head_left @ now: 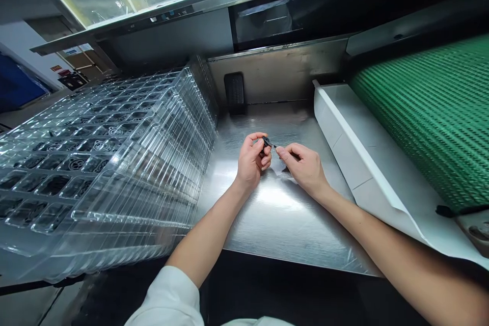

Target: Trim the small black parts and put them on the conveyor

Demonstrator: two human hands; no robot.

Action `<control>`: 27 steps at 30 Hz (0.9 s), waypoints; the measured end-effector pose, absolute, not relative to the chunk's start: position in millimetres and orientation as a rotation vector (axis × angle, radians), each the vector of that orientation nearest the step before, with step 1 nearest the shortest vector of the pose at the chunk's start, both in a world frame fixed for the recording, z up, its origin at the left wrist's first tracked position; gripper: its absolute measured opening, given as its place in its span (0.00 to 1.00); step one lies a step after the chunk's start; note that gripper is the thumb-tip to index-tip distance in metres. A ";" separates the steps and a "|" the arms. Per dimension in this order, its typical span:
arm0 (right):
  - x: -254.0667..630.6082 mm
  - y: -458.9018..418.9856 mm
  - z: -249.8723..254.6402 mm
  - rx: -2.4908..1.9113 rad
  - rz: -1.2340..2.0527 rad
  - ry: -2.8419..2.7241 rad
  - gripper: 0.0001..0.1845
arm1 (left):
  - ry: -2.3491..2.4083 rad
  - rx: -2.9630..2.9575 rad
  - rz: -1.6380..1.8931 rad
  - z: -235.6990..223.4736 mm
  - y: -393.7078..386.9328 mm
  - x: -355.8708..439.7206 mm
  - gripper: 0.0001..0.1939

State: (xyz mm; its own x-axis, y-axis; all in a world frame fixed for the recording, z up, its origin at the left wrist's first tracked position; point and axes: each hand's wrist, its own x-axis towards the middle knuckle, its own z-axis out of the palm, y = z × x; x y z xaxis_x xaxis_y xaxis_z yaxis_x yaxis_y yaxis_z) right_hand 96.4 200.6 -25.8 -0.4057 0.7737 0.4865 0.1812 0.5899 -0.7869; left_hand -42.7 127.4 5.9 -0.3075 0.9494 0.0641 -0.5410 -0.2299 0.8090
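Over the metal table [282, 234], my left hand [251, 160] pinches a small black part [266, 141] between thumb and fingers. What exactly the part is, I cannot make out; it looks like a little molded piece. Close by on the right, my right hand [303, 165] is closed, with thumb and forefinger pressed together near the black part. A tiny dark bit shows at its fingertips, apparently sticking out from the part. Both hands are held just above the tabletop.
A tall stack of clear plastic trays [153, 163] stands at left, with black pieces in the top pockets. On the right, a white chute [347, 158] borders a green mesh conveyor belt [431, 107]. A black holder [234, 91] sits against the metal back wall [278, 74].
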 end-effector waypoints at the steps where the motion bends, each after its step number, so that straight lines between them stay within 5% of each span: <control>1: 96.6 200.5 -25.2 -0.761 0.806 -1.912 0.30 | 0.845 0.702 1.753 5.7 127.4 -42.7 0.19; 27: 96.0 197.3 -22.2 -0.758 0.805 -1.923 0.34 | 0.867 0.701 1.753 7.3 126.9 -42.3 0.23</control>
State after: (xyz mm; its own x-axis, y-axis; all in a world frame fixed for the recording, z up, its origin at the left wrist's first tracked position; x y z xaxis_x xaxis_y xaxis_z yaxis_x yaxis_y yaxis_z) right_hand 96.0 197.3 -22.2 -0.4157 0.7644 0.4928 0.1856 0.6018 -0.7768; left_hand -42.3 126.9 7.3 -0.3165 0.9468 0.0578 -0.5285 -0.2266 0.8181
